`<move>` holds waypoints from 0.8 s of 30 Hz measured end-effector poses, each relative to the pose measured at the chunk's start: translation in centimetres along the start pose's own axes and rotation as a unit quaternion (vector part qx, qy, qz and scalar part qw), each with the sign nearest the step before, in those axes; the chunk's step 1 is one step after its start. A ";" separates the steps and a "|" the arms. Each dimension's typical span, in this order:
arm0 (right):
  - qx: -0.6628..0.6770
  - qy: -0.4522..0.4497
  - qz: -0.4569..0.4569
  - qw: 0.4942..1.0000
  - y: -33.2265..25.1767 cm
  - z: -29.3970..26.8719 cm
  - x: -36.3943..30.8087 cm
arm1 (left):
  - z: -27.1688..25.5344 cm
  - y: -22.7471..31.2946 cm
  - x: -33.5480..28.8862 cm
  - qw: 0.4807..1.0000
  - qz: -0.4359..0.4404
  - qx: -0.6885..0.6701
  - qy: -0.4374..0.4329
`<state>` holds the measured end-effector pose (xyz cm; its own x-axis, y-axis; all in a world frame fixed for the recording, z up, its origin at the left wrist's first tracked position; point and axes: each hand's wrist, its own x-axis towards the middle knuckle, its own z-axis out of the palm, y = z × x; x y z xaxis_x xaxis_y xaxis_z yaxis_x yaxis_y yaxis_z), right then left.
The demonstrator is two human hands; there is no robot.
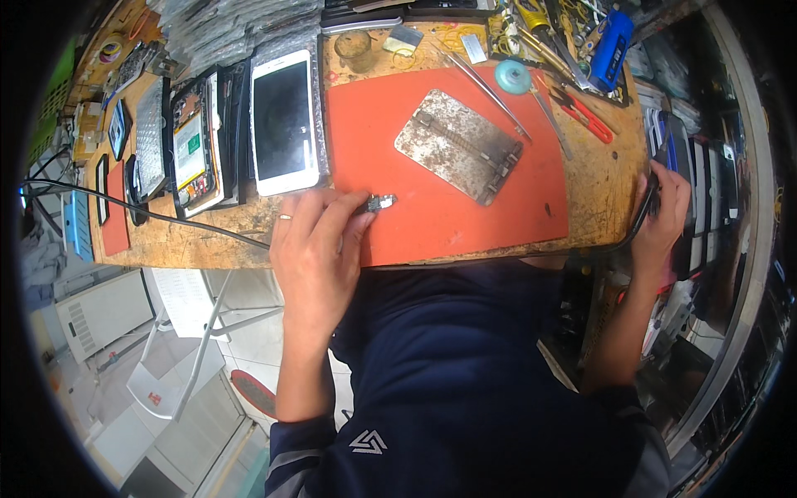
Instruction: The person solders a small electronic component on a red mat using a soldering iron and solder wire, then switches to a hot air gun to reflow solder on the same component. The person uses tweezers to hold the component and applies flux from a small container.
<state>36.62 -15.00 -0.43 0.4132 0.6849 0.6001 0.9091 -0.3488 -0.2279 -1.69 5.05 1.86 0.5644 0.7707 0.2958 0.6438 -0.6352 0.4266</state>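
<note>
My left hand (320, 236) pinches a small dark and silvery electronic part (382, 202), seemingly a little circuit board, over the left edge of an orange-red mat (390, 236). Out at the right edge of the bench, my right hand (664, 203) is closed round a black tool handle (654, 199). Its exact kind is hard to make out, as the fingers cover much of it. A thick black cord (614, 246) runs from that hand along the bench's front edge. On the mat lies a stained metal board holder (457, 145), set at a slant.
Left of the mat are a white phone (285, 123) and an opened device (193, 149). Metal tweezers (490, 95), a round teal container (512, 77), red-handled pliers (588, 116) and a blue cylinder (610, 51) lie to the right. A black cable (149, 212) crosses the left side.
</note>
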 end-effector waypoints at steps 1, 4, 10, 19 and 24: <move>-0.003 -0.009 -0.001 1.000 0.0 -0.1 0.3 | 0.0 0.0 0.0 1.000 0.000 -0.001 0.000; 0.008 -0.030 0.015 0.999 -0.4 -0.2 0.7 | 0.1 0.1 -0.1 1.000 -0.006 -0.008 0.001; 0.023 -0.039 0.022 0.999 -1.4 0.4 0.3 | 0.3 0.1 -0.3 1.000 -0.016 -0.015 0.005; 0.018 -0.066 0.023 0.997 -1.1 0.5 0.0 | 0.4 0.1 -0.3 1.000 -0.009 -0.018 0.017; 0.017 -0.115 0.030 0.993 -0.9 0.3 0.2 | 0.6 0.3 -0.3 0.999 -0.010 -0.024 0.023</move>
<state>35.93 -14.37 -0.37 0.4647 0.7930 0.3940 0.8819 -0.3747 -0.2860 -1.35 4.66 1.39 0.5274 0.7851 0.3247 0.6278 -0.6176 0.4737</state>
